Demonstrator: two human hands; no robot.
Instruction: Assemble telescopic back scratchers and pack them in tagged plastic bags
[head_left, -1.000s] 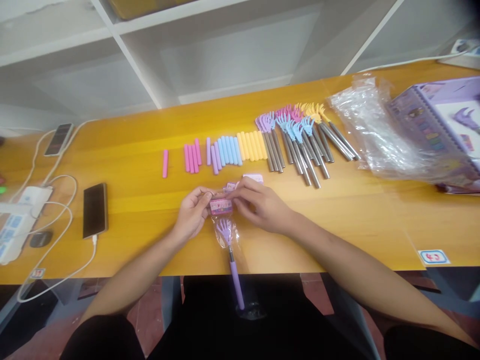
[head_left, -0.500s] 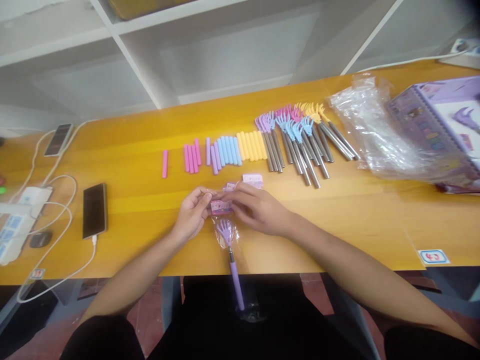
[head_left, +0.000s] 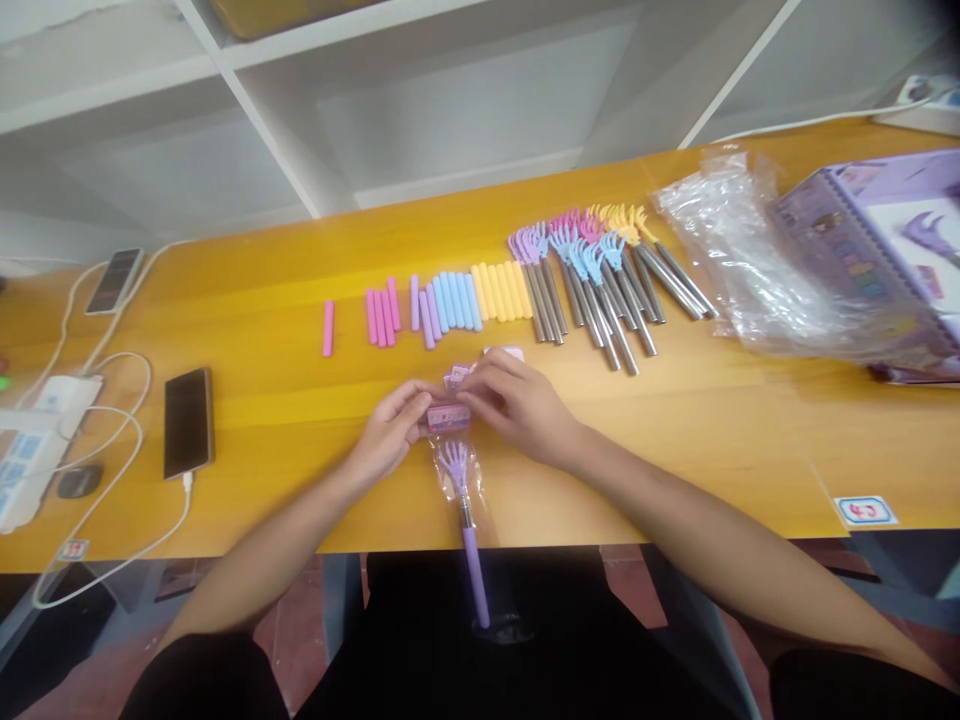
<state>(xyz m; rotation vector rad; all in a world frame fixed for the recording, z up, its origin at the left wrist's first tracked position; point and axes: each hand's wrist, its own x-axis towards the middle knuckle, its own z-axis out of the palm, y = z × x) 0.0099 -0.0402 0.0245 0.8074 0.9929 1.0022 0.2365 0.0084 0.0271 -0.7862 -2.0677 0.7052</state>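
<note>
A purple back scratcher (head_left: 474,565) lies in a clear plastic bag (head_left: 480,500), its claw toward me on the table and its handle hanging over the front edge above my lap. A small pink-purple header card (head_left: 448,418) sits at the bag's top. My left hand (head_left: 391,425) pinches the card's left end between thumb and fingers. Closed at the card's upper right is my right hand (head_left: 517,405), its fingertips gripping that end. Just behind, partly hidden by the right hand, are more small printed cards (head_left: 456,376).
Pink, purple, blue and yellow handle sleeves (head_left: 454,300) lie in a row. Beside them are several metal-rod back scratchers (head_left: 592,285), clear bags (head_left: 750,260) and a purple display box (head_left: 862,260). Phones (head_left: 187,422), cables and a power strip (head_left: 45,440) occupy the left.
The header card and bagged back scratcher have shifted slightly right and toward me. The card looks more tilted, and my right fingers have moved a little along its top.
</note>
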